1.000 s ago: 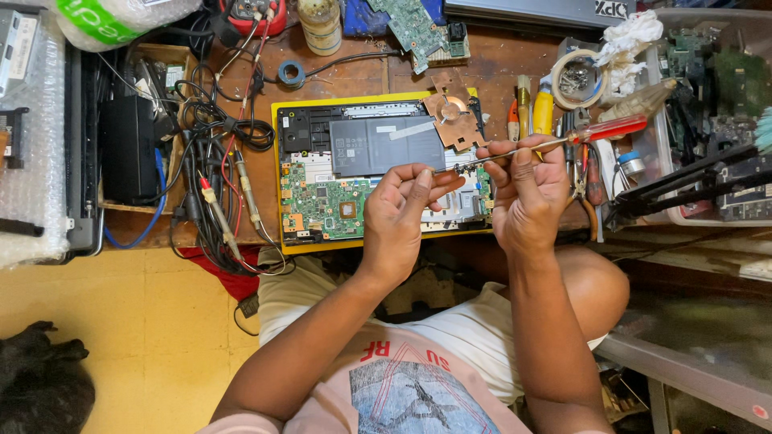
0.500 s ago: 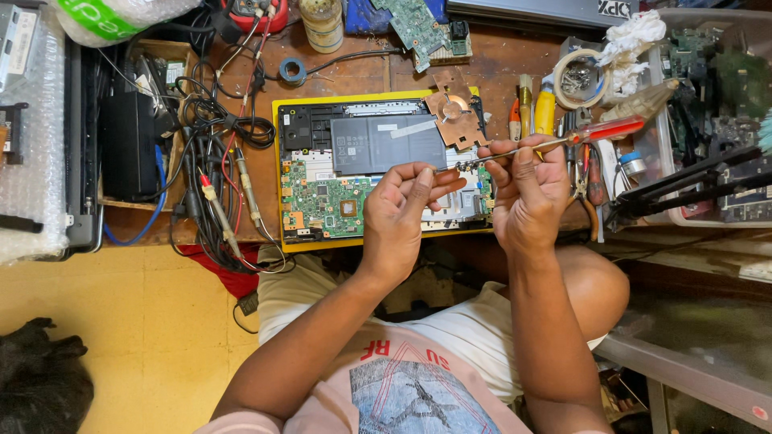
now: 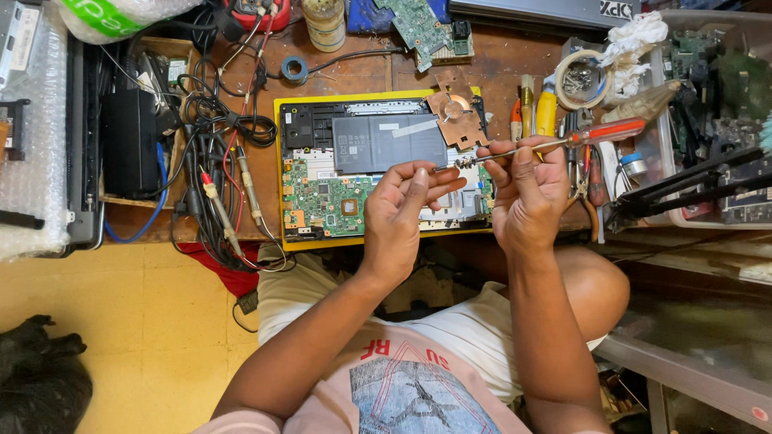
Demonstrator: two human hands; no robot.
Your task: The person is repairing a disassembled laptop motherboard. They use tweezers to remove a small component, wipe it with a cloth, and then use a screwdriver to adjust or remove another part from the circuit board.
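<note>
While the right hand (image 3: 527, 193) grips the red-handled screwdriver (image 3: 555, 143) mid-shaft at centre frame, the left hand (image 3: 402, 213) pinches at its tip. Likely light, stiff, slippery steel; handle grips best. Below: opened laptop (image 3: 354, 173) on counter (image 3: 498, 60), fragile.

Tangled black cables (image 3: 211, 145), blue tape roll (image 3: 294, 70), loose green circuit board (image 3: 420, 26)

A single view is given, taken from a camera worn on the head and aimed steeply downward. The worktop (image 3: 498, 56) is seen from above at close range across the upper frame, the lap and yellow floor (image 3: 121, 321) below. Both forearms are seen entering from the bottom edge toward the centre.
</note>
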